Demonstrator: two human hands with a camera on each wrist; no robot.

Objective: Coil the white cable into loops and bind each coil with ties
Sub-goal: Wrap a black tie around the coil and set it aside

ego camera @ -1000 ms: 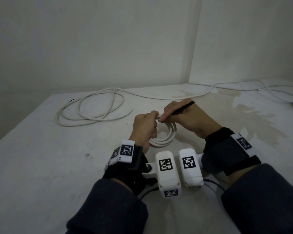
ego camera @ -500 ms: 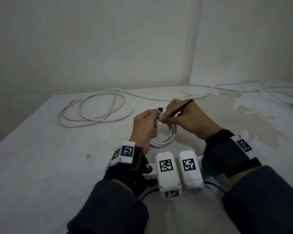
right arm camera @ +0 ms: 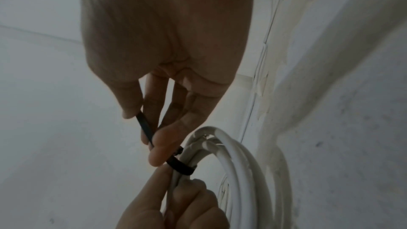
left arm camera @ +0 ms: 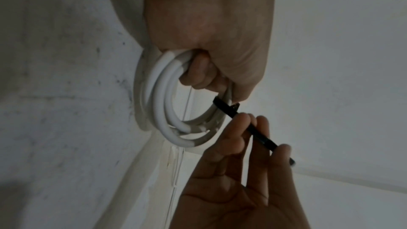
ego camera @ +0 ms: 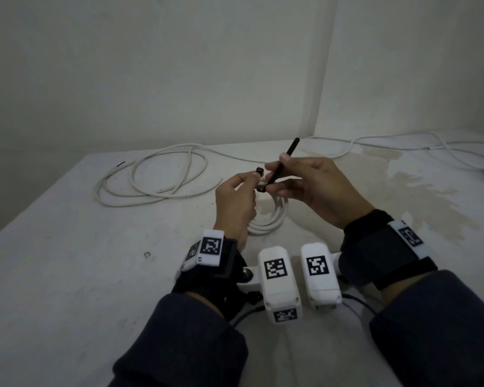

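Note:
My left hand [ego camera: 236, 201] grips a small coil of white cable [ego camera: 271, 219] and holds it upright just over the table [ego camera: 67, 275]; the coil [left arm camera: 163, 104] hangs from the curled fingers in the left wrist view. A black tie [right arm camera: 181, 166] is wrapped round the coil's strands [right arm camera: 237, 163]. My right hand [ego camera: 305, 185] pinches the tie's free tail [ego camera: 284, 163] between thumb and fingers, and the tail points up and away. The tail [left arm camera: 259, 137] runs from the coil through those fingers. The tie's head [ego camera: 260, 170] sticks up beside my left thumb.
More of the white cable lies in loose loops [ego camera: 151, 180] at the back left of the table. It runs on along the rear edge to the right [ego camera: 403, 143]. A stained patch [ego camera: 425, 191] marks the table's right side. Walls meet in a corner behind.
Both hands have lifted the coil a little. The right hand has pulled the tie's tail up and away from the coil, so that it stands steeper than before.

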